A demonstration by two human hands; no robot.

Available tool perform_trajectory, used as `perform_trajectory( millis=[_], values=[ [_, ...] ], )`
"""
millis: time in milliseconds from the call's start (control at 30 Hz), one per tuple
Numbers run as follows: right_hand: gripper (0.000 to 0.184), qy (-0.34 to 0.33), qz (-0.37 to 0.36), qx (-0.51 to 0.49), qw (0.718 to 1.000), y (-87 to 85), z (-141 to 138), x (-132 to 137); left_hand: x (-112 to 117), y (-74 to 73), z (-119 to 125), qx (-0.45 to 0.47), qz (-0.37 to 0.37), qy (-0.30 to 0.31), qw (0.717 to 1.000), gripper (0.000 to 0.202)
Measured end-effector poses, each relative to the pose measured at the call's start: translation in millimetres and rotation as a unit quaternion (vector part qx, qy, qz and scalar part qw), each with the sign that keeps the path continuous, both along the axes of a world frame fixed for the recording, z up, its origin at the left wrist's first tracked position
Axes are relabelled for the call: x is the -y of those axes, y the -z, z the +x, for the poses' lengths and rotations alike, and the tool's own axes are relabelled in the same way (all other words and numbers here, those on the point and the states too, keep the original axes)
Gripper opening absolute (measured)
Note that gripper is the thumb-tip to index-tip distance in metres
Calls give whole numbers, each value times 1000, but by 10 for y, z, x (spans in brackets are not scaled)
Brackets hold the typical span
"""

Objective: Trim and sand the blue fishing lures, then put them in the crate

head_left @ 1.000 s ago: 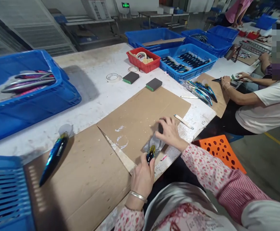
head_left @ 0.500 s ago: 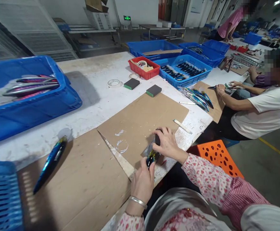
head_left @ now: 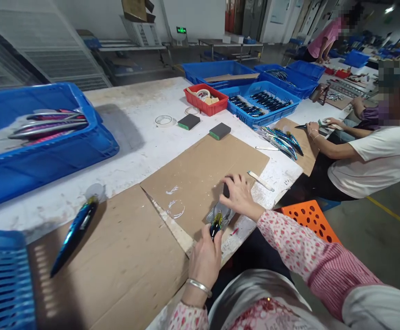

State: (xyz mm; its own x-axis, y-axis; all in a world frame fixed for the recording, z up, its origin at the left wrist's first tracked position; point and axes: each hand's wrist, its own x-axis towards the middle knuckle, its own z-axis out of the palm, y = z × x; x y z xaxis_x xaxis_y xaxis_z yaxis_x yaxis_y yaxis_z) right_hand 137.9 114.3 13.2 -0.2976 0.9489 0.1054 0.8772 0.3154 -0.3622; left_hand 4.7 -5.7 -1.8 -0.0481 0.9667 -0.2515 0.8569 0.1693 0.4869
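Fishing lure (head_left: 216,220) lies on cardboard (head_left: 200,165) at the bench (head_left: 134,119) edge, its near end gripped in the closed left hand (head_left: 205,259). Right hand (head_left: 240,196), clamped on a sanding block (head_left: 226,188), has slid slightly farther along it, mid-stroke.

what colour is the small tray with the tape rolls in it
Red. The small tray shows clearly in the head view, the only view here.
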Motion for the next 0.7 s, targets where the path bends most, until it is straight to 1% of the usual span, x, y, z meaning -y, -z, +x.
perform_trajectory(
  millis=[100, 167, 267, 400, 533, 567, 700],
  values=[
    [42, -35, -15, -16, 999, 10, 2, -7, 1, -5, -4, -4, -7, 0, 1000, 37],
    [42, -21, -17, -13, 1000, 12, 2, -19, 1, -2, -5, 2, -3, 1, 1000, 36],
    [42, 1, -2, 0, 1000, 4, -1, -18, 2, 10, -3, 14, 4, -1, 1000, 36],
    [42, -46, -14, -10, 999, -5, -1, 5, 6, 16, -1, 3, -2, 4, 1000, 37],
    [42, -5, 1, 3, 1000, -8, 2, 11, 8, 20, -7, 3, 2, -8, 1000, 38],
    [42, -4, 7, 3, 1000, -6, 4, 25, 7, 25, -10, 6, 3, -9, 1000, 38],
    [43, -55, -3, -12, 998, -2, 20, 62, 0, 46, -17, 28, 9, 0, 1000, 38]
  ],
)
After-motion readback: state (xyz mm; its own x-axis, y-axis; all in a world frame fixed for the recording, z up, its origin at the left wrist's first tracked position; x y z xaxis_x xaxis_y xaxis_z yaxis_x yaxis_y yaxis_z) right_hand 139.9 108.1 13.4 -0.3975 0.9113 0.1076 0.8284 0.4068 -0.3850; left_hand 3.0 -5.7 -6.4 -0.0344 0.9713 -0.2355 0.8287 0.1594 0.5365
